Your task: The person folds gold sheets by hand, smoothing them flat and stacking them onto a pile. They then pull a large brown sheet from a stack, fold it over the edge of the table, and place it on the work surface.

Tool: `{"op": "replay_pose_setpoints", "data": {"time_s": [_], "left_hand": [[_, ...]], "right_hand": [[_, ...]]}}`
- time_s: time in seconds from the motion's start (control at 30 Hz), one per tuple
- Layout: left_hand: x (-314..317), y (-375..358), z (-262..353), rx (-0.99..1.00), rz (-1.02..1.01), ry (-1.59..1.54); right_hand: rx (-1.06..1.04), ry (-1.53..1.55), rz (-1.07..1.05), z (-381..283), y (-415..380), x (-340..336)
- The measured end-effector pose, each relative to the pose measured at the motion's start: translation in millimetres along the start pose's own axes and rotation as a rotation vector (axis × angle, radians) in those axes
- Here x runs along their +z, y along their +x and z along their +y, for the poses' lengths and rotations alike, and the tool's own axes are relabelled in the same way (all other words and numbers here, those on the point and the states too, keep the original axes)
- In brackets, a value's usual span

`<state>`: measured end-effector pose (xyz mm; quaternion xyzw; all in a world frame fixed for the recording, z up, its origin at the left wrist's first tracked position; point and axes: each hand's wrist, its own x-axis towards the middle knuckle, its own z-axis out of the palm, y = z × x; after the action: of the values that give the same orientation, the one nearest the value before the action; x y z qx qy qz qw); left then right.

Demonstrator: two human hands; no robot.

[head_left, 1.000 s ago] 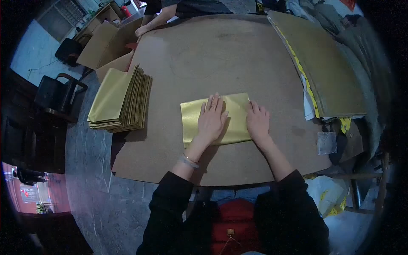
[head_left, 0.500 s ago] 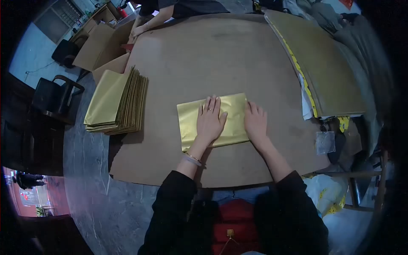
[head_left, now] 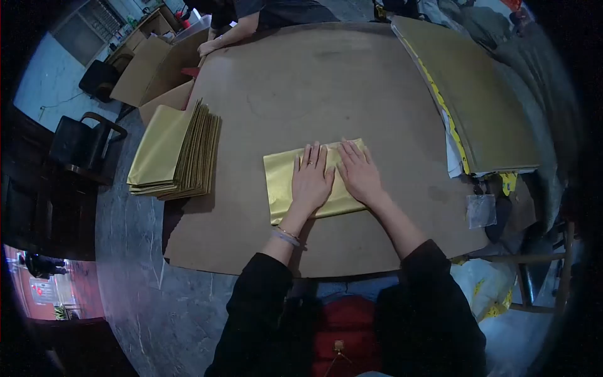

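A folded sheet of gold paper (head_left: pixel 280 182) lies on the cardboard-covered table (head_left: pixel 301 81) in front of me. Flat on its middle rests my left hand (head_left: pixel 311 183), fingers stretched toward the far edge. My right hand (head_left: pixel 360 174) also lies flat on the sheet, to the right of the left one, fingers extended. Neither hand grips anything. A thick stack of folded gold paper (head_left: pixel 160 147) stands at the table's left edge.
An open cardboard box (head_left: pixel 141 72) is at the far left, with another person's hand (head_left: pixel 206 48) near it. Large flat boards (head_left: pixel 483 94) with yellow tape lie along the right side. A clear plastic bag (head_left: pixel 481 210) sits at the right edge. Black chairs (head_left: pixel 78 144) stand left.
My right hand has moved left from the sheet's right edge onto its surface. My left hand has stayed in place. The other person's hand at the far side has shifted slightly.
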<state>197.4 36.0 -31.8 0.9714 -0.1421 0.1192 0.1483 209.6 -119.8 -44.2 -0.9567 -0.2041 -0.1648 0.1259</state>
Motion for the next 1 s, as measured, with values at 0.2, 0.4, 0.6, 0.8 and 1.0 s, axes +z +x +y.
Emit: {"op": "replay_pose_setpoints", "data": {"time_s": [0.2,0.4,0.6,0.8,1.0], "left_hand": [[-2,1,2,-0.030,-0.021,0.008],[-3,1,0,-0.092,-0.038,-0.015],[-4,-5,-18,-0.152,0.050,-0.008],[-17,-18,-43,-0.306,-0.002,0.096],[-17,-21,-41,-0.435,0.087,0.118]], "right_hand": [[0.071,-0.043,-0.056,0,-3,-3],[0.185,-0.062,-0.026,0,-4,1],[0.210,-0.060,0.015,0,-4,2],[0.250,-0.117,-0.023,0,-2,0],[0.307,-0.161,-0.093,-4,-1,-4]]}}
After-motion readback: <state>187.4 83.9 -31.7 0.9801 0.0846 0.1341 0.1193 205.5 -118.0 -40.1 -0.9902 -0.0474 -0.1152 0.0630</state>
